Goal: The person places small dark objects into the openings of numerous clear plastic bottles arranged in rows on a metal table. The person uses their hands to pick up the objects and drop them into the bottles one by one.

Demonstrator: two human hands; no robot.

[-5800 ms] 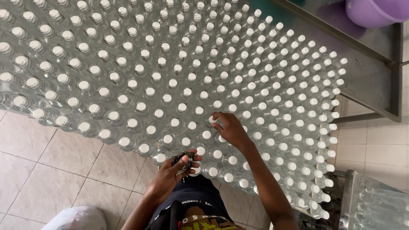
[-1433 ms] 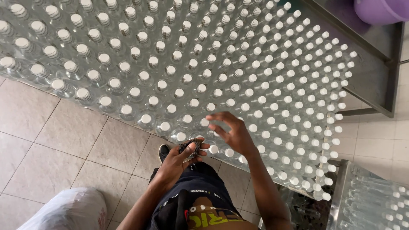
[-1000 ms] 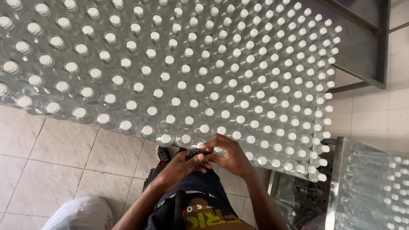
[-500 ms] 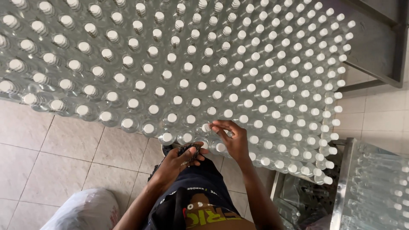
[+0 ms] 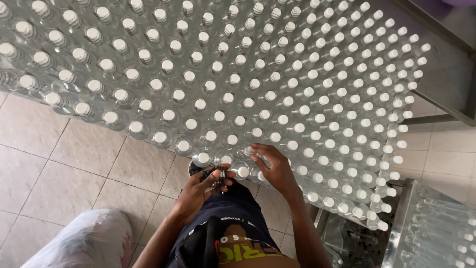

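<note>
Since half a second ago, the right hand (image 5: 275, 168) has slid slightly lower, fingers spread over a white bottle cap (image 5: 243, 171) at the near edge of a packed field of clear bottles (image 5: 277, 89). Left hand (image 5: 201, 191) is closed on a small bunch of clear seals (image 5: 218, 178). A white sack (image 5: 84, 243) sits on the tiled floor (image 5: 74, 164); a metal rack (image 5: 426, 233) stands at right.

Capped bottles (image 5: 238, 79) stand massed ahead; a sack (image 5: 84, 243) lies lower left.
</note>
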